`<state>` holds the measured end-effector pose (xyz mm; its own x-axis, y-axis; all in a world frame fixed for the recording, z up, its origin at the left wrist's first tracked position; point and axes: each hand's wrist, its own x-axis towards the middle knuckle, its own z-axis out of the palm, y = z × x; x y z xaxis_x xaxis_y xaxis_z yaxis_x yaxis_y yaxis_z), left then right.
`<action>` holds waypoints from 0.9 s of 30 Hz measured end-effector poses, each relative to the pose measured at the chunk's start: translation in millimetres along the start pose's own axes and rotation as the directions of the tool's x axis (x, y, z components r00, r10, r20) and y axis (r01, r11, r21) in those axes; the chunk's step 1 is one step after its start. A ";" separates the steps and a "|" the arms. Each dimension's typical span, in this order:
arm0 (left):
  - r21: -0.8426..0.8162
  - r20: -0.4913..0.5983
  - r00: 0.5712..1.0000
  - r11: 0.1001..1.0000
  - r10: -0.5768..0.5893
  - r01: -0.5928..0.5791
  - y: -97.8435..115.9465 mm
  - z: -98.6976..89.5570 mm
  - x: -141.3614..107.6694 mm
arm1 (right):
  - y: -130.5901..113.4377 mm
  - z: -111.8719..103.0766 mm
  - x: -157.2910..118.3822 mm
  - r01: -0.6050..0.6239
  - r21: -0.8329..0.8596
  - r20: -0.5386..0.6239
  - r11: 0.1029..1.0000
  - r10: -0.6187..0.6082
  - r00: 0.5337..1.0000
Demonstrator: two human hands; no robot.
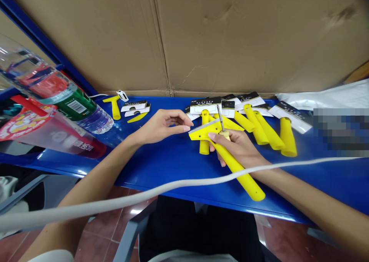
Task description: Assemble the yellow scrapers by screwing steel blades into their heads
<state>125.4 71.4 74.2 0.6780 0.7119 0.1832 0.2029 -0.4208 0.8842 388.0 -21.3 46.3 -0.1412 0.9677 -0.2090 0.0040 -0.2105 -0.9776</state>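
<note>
My right hand (239, 148) is closed around a yellow scraper (230, 160), its thumb pressed on the head. The scraper's handle slants down to the right, and a grey metal strip runs along the head's upper edge. A screwdriver (220, 118) is in the same hand, its shaft pointing up behind the scraper head. My left hand (167, 126) is just left of the scraper head, with fingers bent, thumb and fingertips apart and nothing visible between them. Behind the scraper head lies a loose yellow handle (204, 148).
Several yellow handles (261, 129) and black-and-white boxes (205, 105) lie on the blue table (173, 166). Another yellow scraper (115, 108) is at the back left. A water bottle (83, 108) and a red cup (83, 145) stand left. A white cable (173, 186) crosses in front.
</note>
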 end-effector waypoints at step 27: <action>0.592 0.260 0.865 0.779 -0.430 0.209 -9.0 -71.0 -14.1 | 0.2 0.6 -1.0 0.023 0.004 0.023 1.000 -0.023 0.999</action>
<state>63.8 105.1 94.2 0.6829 0.6500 -0.3333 0.7176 -0.5118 0.4723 387.5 -22.4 46.3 -0.1640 0.9688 -0.1856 -0.0030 -0.1886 -0.9821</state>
